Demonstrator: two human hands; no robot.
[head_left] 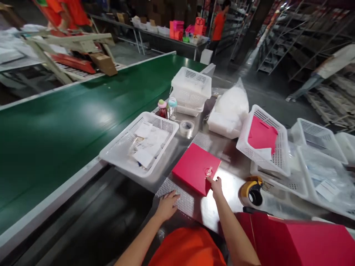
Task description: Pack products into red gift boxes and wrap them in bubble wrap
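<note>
The flat square pink gift box [196, 168] lies on the steel table [230, 181], its near corner under the right hand's [216, 184] loosely spread fingertips, the left hand [167, 204] pressed flat on bubble wrap [180, 197] beside it.

Busy packing desk [222, 147] beside a green conveyor belt [69, 122].

A white basket of papers [140, 144] sits at the belt's edge, tape roll [186, 127] just beyond it, two small bottles [166, 108] near stacked white baskets [191, 90]. On the right, a tilted basket with a pink bag [262, 138], a yellow tape dispenser [251, 192] below it, and a person in orange [219, 26] far back.
</note>
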